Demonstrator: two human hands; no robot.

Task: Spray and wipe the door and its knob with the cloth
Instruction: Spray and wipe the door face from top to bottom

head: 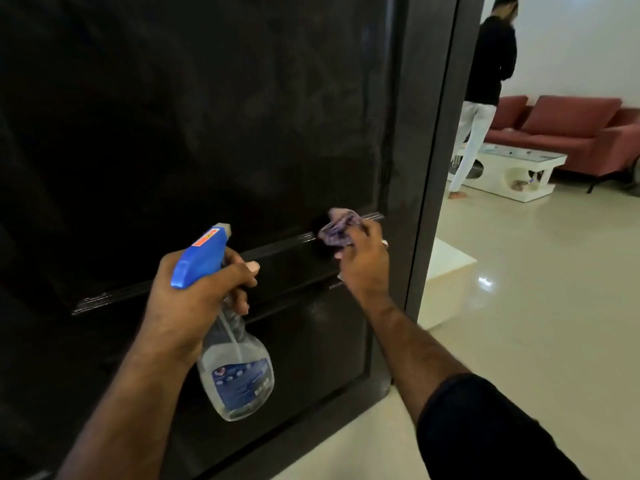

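While gripped, spray bottle holds clear liquid.

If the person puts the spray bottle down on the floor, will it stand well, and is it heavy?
The spray bottle, gripped by the left hand, looks clear and maybe under half full, so probably light. Its body widens toward the base, so it should stand, though the blue trigger head could make it tip if bumped.

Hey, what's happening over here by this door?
A person is cleaning a dark door. Their right hand holds a bunched purple cloth against the door near its edge, about where the knob would be, though the knob itself is hidden. Their left hand grips a spray bottle with a blue trigger head, pointed at the door. Another person stands in the room beyond.
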